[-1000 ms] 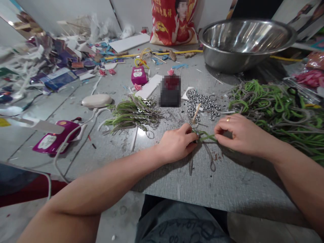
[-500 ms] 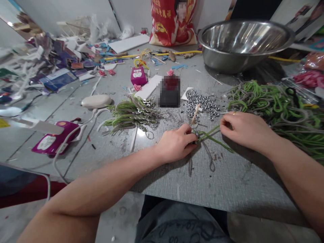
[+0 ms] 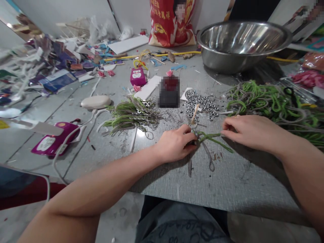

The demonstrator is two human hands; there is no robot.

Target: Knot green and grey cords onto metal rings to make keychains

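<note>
My left hand rests on the grey table and pinches a small metal ring where a green cord is tied. My right hand grips the other end of that green cord and holds it stretched to the right. A grey cord loop trails from the ring toward me. Just behind my hands lies a pile of metal nuts with a small wooden stick standing in it.
A heap of green and grey cords lies at the right. A bundle of cords with rings lies at the left. A steel bowl, a red bag, purple packets and paper scraps surround the work area.
My right hand first drew away to the right, pulling the green cord out from the ring, then lowered a little. My left hand stayed in place.
</note>
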